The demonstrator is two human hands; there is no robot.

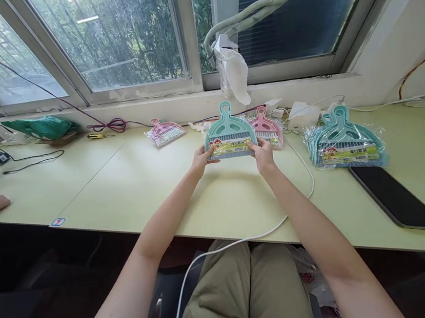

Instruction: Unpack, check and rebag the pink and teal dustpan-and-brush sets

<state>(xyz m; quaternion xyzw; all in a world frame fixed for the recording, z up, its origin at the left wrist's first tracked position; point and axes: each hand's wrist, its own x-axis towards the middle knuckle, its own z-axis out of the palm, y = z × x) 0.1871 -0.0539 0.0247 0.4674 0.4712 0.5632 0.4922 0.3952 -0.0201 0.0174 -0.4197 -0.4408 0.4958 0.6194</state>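
Before the windows (127, 35), over the pale table (154, 187), both hands' fingers (210, 152) pinch a teal dustpan (227, 126), apparently wrapped.

Between our left hand (202, 161) and our right hand (262, 155), out at twelve o'clock, we hold a teal dustpan-and-brush set (229, 132) by its lower corners, its handle pointing up, with a pink set (266, 127) partly hidden behind its right edge. Toward eleven o'clock we see another pink set (164, 132) lying on the pale table (111, 192), and at two o'clock a stack of wrapped teal sets (345, 140) sits just beside a dark phone (399, 198). A white cable (245, 239) runs past our right forearm and over our lap, while a green bag (42, 128) lies at ten o'clock.
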